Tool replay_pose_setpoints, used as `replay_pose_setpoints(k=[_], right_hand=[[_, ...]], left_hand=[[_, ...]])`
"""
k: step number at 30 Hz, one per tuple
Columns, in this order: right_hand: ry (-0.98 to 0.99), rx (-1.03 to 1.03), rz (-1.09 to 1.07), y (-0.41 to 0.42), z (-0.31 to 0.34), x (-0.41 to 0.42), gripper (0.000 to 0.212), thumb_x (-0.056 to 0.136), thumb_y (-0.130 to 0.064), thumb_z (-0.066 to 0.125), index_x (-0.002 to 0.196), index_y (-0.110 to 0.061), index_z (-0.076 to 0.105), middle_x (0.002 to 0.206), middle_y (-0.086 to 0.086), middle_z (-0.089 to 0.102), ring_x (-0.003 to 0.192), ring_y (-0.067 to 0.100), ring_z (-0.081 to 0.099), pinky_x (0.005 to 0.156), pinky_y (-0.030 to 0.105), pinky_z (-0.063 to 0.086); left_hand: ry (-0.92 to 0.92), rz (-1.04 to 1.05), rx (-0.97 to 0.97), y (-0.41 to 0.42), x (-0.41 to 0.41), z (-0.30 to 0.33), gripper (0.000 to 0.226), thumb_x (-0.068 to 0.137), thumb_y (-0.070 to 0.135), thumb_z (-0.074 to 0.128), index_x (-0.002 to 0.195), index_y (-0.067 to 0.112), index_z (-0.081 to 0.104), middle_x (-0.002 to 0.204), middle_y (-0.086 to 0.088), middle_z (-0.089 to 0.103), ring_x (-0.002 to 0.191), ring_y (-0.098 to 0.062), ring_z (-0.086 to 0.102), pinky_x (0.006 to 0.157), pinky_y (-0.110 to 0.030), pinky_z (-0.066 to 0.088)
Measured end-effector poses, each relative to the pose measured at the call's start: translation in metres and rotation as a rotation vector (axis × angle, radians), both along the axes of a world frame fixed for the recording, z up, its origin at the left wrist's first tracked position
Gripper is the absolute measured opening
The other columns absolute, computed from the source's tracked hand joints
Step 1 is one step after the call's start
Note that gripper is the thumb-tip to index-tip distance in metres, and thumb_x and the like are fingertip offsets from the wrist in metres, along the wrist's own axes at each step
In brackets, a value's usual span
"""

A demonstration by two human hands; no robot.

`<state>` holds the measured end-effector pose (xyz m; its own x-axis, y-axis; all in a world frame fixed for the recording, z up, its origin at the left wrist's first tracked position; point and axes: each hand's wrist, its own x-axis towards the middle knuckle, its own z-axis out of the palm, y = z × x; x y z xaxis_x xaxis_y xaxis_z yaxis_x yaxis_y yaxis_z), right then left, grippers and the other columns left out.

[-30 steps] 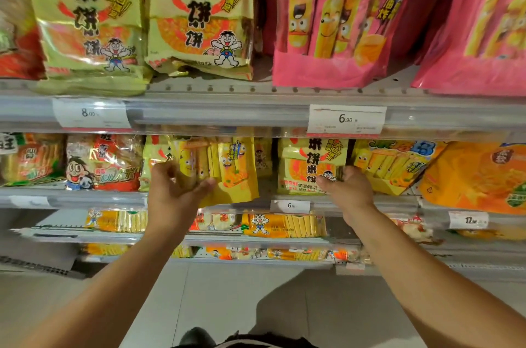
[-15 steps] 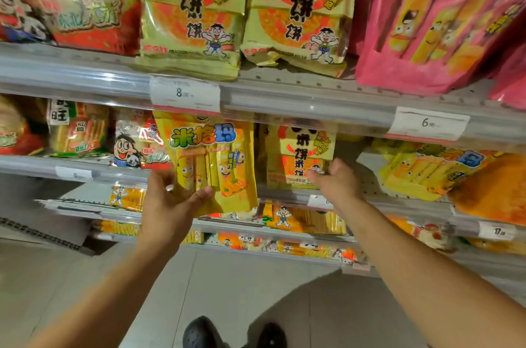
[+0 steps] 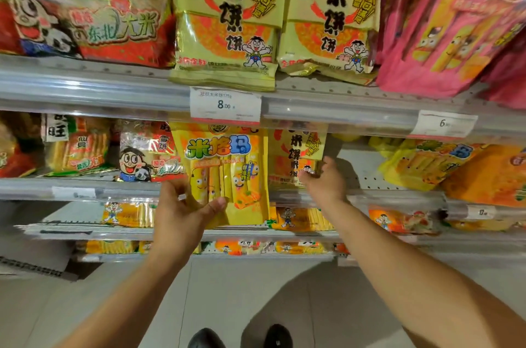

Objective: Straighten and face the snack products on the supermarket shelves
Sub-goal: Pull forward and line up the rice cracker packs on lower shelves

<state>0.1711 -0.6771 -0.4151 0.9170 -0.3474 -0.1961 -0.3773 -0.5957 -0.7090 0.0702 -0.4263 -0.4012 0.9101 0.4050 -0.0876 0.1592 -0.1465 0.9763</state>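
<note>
Yellow stick-snack bag (image 3: 225, 174) is hanging in front of the middle shelf (image 3: 79, 189), held out past its edge with its printed face toward the aisle, probably so it can be set back squared-up and facing forward. Left hand (image 3: 182, 211) is gripping the bag's lower left corner, thumb on the front and fingers curled behind, which is keeping the pack upright and label-out. Right hand (image 3: 324, 179) is reaching onto the same shelf just beside it, fingers loosely bent and touching the lower edge of the rice cracker bag (image 3: 299, 159); whether it is actually pinching that bag, cannot tell. Likely it is steadying or nudging that pack so the slot stays tidy for the yellow one. To its right a bare patch of shelf back is showing, then more yellow bags (image 3: 421, 162) lying tilted. Above, the price tag (image 3: 225, 105) is sitting on the upper shelf rail (image 3: 85, 85) under two big green rice cracker bags (image 3: 227, 20).
</note>
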Motion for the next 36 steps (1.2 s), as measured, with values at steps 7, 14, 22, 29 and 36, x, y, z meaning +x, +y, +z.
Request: replay_pose_setpoints(k=[7, 14, 22, 29, 36], right_hand=[[-0.098, 0.637, 0.06, -0.014, 0.023, -0.088, 0.037, 0.063, -0.079, 0.062, 0.092, -0.058, 0.058, 0.099, -0.04, 0.06, 0.096, -0.017, 0.057, 0.08, 0.011, 0.043], [-0.133, 0.611, 0.227, -0.083, 0.023, -0.091, 0.027, 0.081, -0.036, 0.075, 0.107, -0.034, 0.068, 0.104, -0.009, 0.074, 0.095, 0.01, 0.07, 0.071, 0.018, 0.054], [-0.111, 0.538, 0.227, -0.17, 0.028, -0.054, 0.017, 0.082, -0.033, 0.075, 0.098, -0.034, 0.07, 0.095, -0.017, 0.074, 0.087, 0.002, 0.07, 0.07, 0.021, 0.056], [-0.193, 0.407, 0.189, -0.183, 0.037, -0.009, 0.015, 0.083, -0.034, 0.074, 0.091, -0.026, 0.063, 0.087, -0.018, 0.068, 0.079, -0.008, 0.061, 0.067, 0.019, 0.046], [-0.214, 0.346, 0.142, -0.179, 0.022, 0.014, 0.017, 0.086, -0.032, 0.071, 0.095, -0.023, 0.058, 0.085, -0.02, 0.058, 0.076, -0.012, 0.046, 0.061, 0.016, 0.033]], left_hand=[[0.027, -0.222, 0.024, -0.052, 0.006, 0.004, 0.07, 0.062, 0.031, 0.089, 0.112, 0.03, 0.041, 0.102, 0.025, 0.047, 0.087, 0.004, 0.052, 0.053, -0.007, 0.042], [0.096, -0.463, 0.069, -0.132, 0.015, 0.002, 0.095, 0.064, 0.025, 0.09, 0.138, 0.033, 0.031, 0.115, 0.019, 0.052, 0.089, 0.01, 0.06, 0.062, -0.017, 0.055], [0.186, -0.496, 0.084, -0.203, 0.045, 0.008, 0.057, 0.081, 0.027, 0.077, 0.128, 0.03, 0.044, 0.106, -0.004, 0.06, 0.099, -0.025, 0.062, 0.079, -0.041, 0.055], [-0.026, -0.35, 0.395, -0.234, 0.083, 0.03, 0.025, 0.081, 0.018, 0.074, 0.091, 0.022, 0.052, 0.095, -0.01, 0.061, 0.085, -0.029, 0.059, 0.071, -0.049, 0.052], [-0.008, -0.281, 0.445, -0.254, 0.101, 0.027, 0.015, 0.09, 0.024, 0.063, 0.101, 0.02, 0.054, 0.092, -0.001, 0.064, 0.084, -0.024, 0.064, 0.068, -0.037, 0.052]])
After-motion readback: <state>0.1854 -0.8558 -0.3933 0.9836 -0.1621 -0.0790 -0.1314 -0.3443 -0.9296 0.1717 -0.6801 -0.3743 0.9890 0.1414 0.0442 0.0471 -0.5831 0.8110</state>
